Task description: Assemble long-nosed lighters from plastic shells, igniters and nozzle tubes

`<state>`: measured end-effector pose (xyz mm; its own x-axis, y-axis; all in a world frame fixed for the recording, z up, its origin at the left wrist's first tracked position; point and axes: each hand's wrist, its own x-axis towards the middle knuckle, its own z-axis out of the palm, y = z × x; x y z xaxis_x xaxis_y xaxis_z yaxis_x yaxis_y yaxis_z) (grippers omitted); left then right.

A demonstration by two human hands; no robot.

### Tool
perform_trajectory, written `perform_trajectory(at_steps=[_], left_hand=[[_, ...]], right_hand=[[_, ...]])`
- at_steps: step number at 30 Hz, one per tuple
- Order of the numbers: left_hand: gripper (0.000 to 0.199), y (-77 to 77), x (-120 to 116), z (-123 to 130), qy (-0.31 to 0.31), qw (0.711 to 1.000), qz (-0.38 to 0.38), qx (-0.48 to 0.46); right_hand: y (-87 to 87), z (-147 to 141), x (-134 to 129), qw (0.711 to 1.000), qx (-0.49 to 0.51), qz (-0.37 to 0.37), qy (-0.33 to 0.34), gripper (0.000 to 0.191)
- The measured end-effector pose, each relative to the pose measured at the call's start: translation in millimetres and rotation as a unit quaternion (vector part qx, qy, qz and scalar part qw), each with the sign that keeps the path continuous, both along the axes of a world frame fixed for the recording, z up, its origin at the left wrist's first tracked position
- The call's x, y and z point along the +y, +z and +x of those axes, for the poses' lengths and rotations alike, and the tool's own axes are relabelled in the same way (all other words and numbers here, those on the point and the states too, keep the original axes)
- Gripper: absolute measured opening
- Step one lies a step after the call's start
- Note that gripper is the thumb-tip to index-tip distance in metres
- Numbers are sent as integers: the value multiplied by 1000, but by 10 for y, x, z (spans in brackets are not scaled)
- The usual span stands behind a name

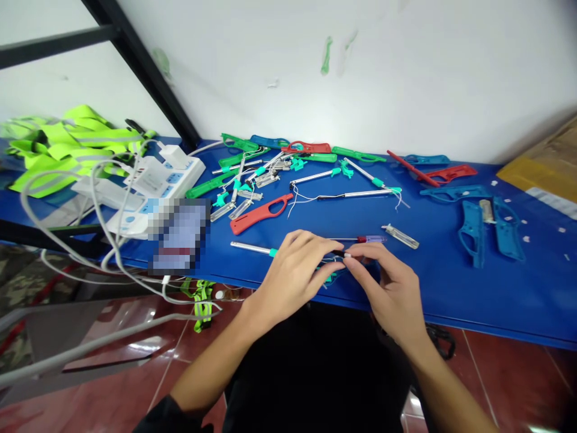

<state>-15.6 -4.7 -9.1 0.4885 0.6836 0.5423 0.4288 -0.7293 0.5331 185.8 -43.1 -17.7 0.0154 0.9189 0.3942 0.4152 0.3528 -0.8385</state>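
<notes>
Above the front edge of the blue table, my left hand (291,270) pinches a small black igniter piece (337,253) with thin wires. My right hand (392,287) has thumb and forefinger closed at the piece's pale right end; the fingertips partly hide it. Under my left hand lies a silver lighter tube (250,247) with a teal fitting. A teal part (331,278) shows below my fingers. Just beyond my hands is a screwdriver (372,239) with a clear, red-tinged handle. A clear fuel tank (401,236) rests to its right.
Green, red and blue lighter shells, wired tubes and clear tanks crowd the back; a red shell (261,214) lies nearer. Blue shell halves (472,233) are at right, by a cardboard box (545,165). A power strip (180,180), phone (180,234) and yellow-green reflective straps (81,147) occupy the left.
</notes>
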Motion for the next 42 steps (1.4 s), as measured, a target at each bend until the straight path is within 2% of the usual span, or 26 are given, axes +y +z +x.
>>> perform_trajectory(at_steps=[5, 9, 13, 16, 19, 23, 30, 33, 39, 42], left_hand=[[22, -59, 32, -36, -12, 999, -20, -40], [22, -62, 11, -43, 20, 995, -51, -81], [23, -54, 15, -42, 42, 983, -113, -138], [22, -51, 39, -47, 31, 974, -144, -174], [22, -49, 59, -46, 12, 970, -157, -187], [23, -48, 57, -36, 3, 977, -128, -172], [15, -67, 26, -46, 1, 998, -9, -67], [16, -64, 29, -45, -3, 997, -11, -71], [17, -47, 49, -37, -8, 993, -40, -107], [17, -48, 54, -37, -12, 994, -42, -104]], right_hand=[[11, -8, -9, 1000, 2, -3, 6, 15], [-6, 7, -4, 1000, -9, 10, -19, 17], [-58, 10, 17, 997, -78, 3, -16, 16], [-97, 3, 24, 993, -114, 0, -8, 22], [-112, 3, 22, 993, -118, 4, 5, 20], [-100, 13, 18, 994, -110, 9, 7, 7], [-79, 37, 27, 996, -90, 0, 7, 13], [-85, 44, 31, 995, -98, 3, 11, 16], [-93, 36, 34, 995, -93, 26, 33, 7], [-70, 29, 15, 995, -84, 28, 39, 8]])
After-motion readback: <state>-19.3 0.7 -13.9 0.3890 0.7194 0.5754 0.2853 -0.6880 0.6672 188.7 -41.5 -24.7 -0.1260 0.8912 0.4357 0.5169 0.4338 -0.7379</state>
